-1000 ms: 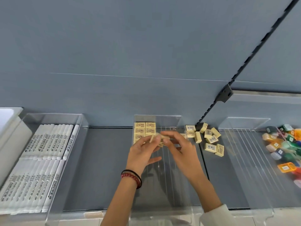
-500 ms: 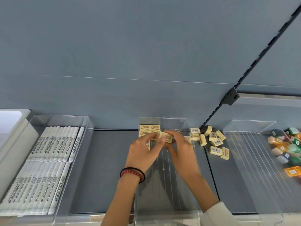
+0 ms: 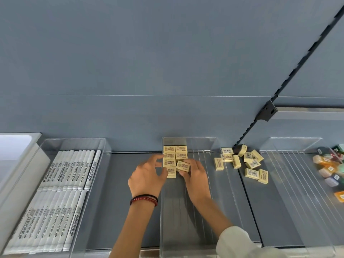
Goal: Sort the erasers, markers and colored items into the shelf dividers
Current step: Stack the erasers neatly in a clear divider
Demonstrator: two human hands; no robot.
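Note:
Several cream erasers [image 3: 175, 151] lie in two neat columns at the back of the middle clear divider tray [image 3: 186, 224]. My right hand [image 3: 196, 177] pinches one tilted eraser [image 3: 183, 166] at the front of the right column. My left hand [image 3: 149, 175] has its fingers spread, and its thumb and fingertips touch the left column's front eraser [image 3: 171, 173]. More loose erasers [image 3: 251, 164] lie scattered on the shelf to the right. White markers [image 3: 70, 174] fill the left tray. Coloured items [image 3: 329, 168] are piled at the far right.
The left clear tray [image 3: 105, 146] holds the markers in two rows. A ribbed clear tray [image 3: 290, 164] at the right holds the coloured pile. A black bracket [image 3: 268, 110] and slotted rail run up the blue back wall. A white bin edge [image 3: 18, 142] shows far left.
Both hands moved from mid-air down to the rows in the middle tray. The eraser they held together is now lowered against the right column, held by my right hand alone.

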